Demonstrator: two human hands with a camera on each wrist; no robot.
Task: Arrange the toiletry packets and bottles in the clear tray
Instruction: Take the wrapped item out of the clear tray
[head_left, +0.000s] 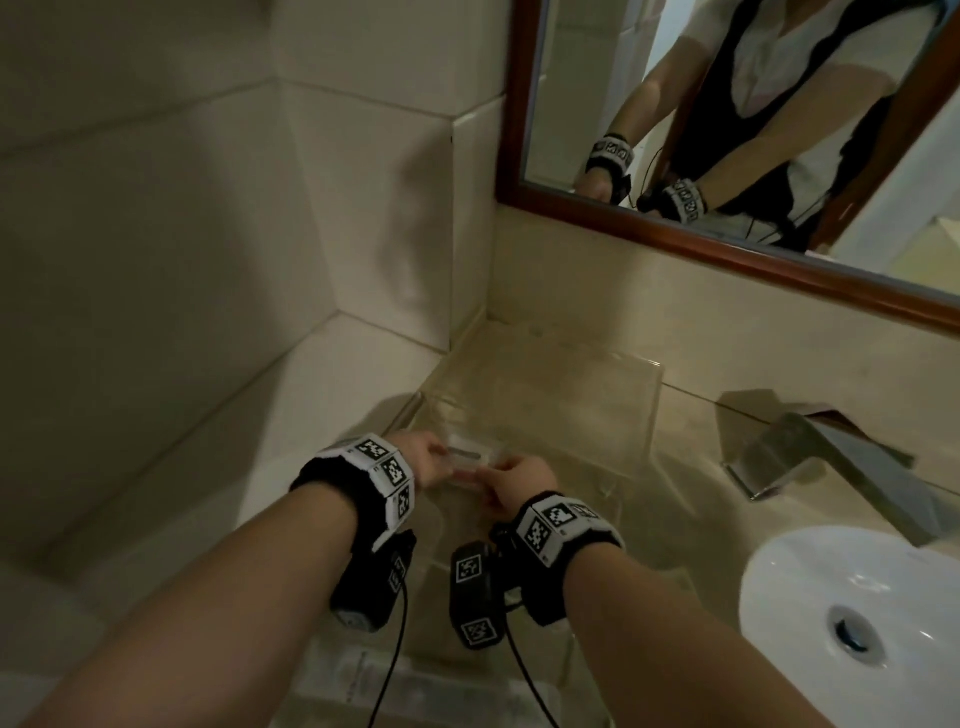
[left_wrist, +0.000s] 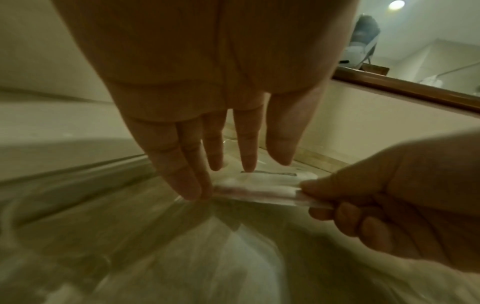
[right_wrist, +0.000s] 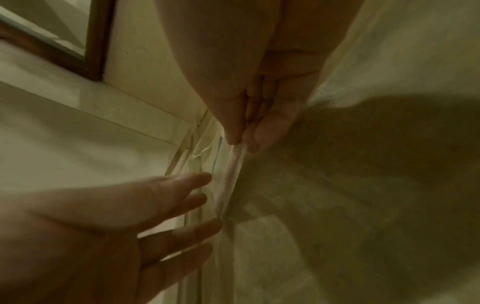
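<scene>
A clear tray (head_left: 613, 415) sits on the beige counter against the corner wall. A slim white toiletry packet (head_left: 467, 470) (left_wrist: 259, 192) (right_wrist: 233, 164) is held at the tray's near left corner. My right hand (head_left: 511, 486) pinches its right end between thumb and fingers (left_wrist: 311, 189) (right_wrist: 240, 139). My left hand (head_left: 428, 460) has straight fingers (left_wrist: 192, 185) (right_wrist: 197, 205) touching the packet's left end. A second flat packet (left_wrist: 275, 174) lies just behind, inside the tray.
A chrome faucet (head_left: 810, 457) and white basin (head_left: 810, 597) are to the right. A wood-framed mirror (head_left: 727, 244) hangs above the counter. Tiled walls and a ledge (head_left: 291, 405) close in the left side.
</scene>
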